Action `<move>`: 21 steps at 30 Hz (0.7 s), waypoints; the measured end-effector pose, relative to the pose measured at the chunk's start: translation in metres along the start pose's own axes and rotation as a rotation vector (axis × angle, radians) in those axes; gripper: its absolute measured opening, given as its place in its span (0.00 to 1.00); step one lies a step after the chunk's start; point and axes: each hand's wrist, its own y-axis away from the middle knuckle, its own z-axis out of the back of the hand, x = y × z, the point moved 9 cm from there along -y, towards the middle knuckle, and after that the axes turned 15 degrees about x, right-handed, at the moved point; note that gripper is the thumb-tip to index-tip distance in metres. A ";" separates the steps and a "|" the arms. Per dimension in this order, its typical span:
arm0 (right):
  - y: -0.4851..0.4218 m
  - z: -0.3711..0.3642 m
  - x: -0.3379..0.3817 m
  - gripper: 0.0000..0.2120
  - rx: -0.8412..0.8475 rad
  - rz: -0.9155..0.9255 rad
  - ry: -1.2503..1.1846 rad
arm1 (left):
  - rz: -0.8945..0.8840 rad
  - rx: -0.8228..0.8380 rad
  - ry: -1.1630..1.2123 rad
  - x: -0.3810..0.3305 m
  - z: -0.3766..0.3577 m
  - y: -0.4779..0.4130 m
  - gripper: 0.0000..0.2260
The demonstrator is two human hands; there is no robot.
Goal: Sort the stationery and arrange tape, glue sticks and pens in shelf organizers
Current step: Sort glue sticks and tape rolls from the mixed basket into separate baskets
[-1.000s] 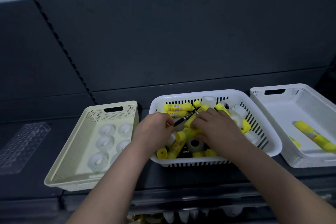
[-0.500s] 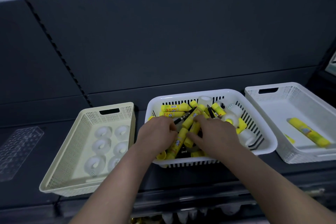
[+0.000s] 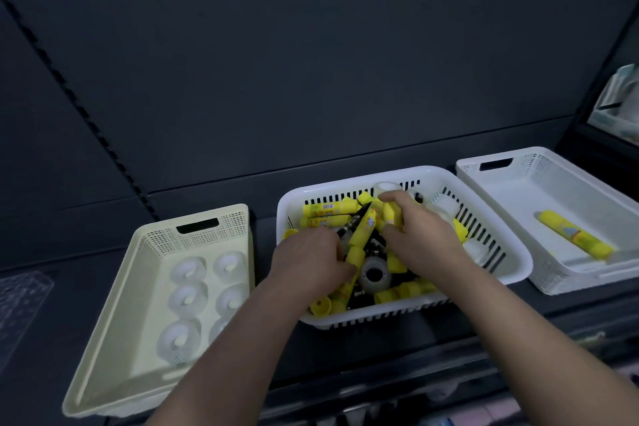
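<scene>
The left hand (image 3: 311, 261) hides its fingers among the glue sticks (image 3: 364, 235); what they hold is unclear. Pens (image 3: 351, 223) lie mostly buried. The right basket (image 3: 539, 161) is cut by the edge.

The middle basket (image 3: 511, 263) is moulded in smooth, glossy white plastic with slotted walls. The cream basket (image 3: 193, 218) and the right-hand basket (image 3: 553, 162) are made of duller plastic, finely perforated near the rims. The glue sticks (image 3: 328, 209) are cased in shiny yellow plastic and wrapped in printed labels. The tape rolls (image 3: 188, 297) are seen as frosted, translucent film. The pen (image 3: 349, 228) is finished in glossy black. The back panel (image 3: 311, 79) is coated matt and dark. The tray (image 3: 20, 301) is formed of clear, dimpled plastic.
</scene>
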 end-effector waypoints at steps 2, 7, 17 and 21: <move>0.005 0.002 0.003 0.30 0.080 0.024 0.040 | 0.010 -0.004 -0.109 -0.010 -0.001 -0.001 0.13; 0.016 0.021 -0.006 0.25 0.050 0.000 0.071 | 0.061 -0.043 -0.270 -0.029 -0.001 -0.009 0.13; 0.017 0.109 -0.113 0.18 -0.148 -0.123 0.112 | 0.087 0.044 0.178 -0.058 0.015 -0.022 0.16; 0.007 0.110 -0.170 0.21 -0.013 -0.211 0.181 | -0.020 -0.140 0.368 -0.115 0.037 -0.045 0.13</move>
